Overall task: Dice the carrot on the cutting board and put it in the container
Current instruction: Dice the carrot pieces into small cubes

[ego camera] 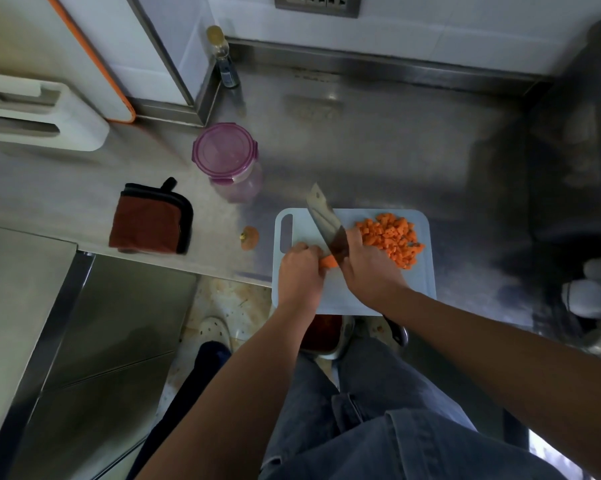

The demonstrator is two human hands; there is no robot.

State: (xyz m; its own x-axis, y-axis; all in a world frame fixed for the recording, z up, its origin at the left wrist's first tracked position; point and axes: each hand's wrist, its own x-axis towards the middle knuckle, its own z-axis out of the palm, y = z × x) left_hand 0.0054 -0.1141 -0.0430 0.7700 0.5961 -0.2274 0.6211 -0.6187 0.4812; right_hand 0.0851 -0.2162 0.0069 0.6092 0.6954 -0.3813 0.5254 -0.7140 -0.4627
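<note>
Head view: at the bottom of the frame, legs in grey jeans [378, 427] are seen. A white shoe [214, 332] is seen on the floor at lower left of center. Just past the legs, a metal bowl [327, 336] with something red in it is partly hidden under the near edge of the counter [378, 150].

Two bare arms are stretched up toward the middle of the frame. The pale cutting board [301, 225] is laid at the near edge of the counter, just right of center. The carrot piece [328, 261] is held down on the board by the left hand [301, 271], with the fingers curled over it. The knife [327, 223] is gripped by the right hand [368, 271], and the fingers are wrapped round the handle. The wide blade is set against the carrot piece and points to the upper left. A pile of carrot cubes [392, 239] is heaped on the far right part of the board, next to the right hand.

Left of the board, a cut carrot end [250, 238] is left on the counter. Further left, a folded brown cloth [152, 223] with black edges is laid flat.

Further back, above the cloth and the board, the container [228, 155] is stood on the counter, well apart from the board. A purple lid is seen on top of it. Behind it, a small bottle [223, 57] is stood by the wall. A white board [39, 112] with slots is seen at the upper left.
</note>
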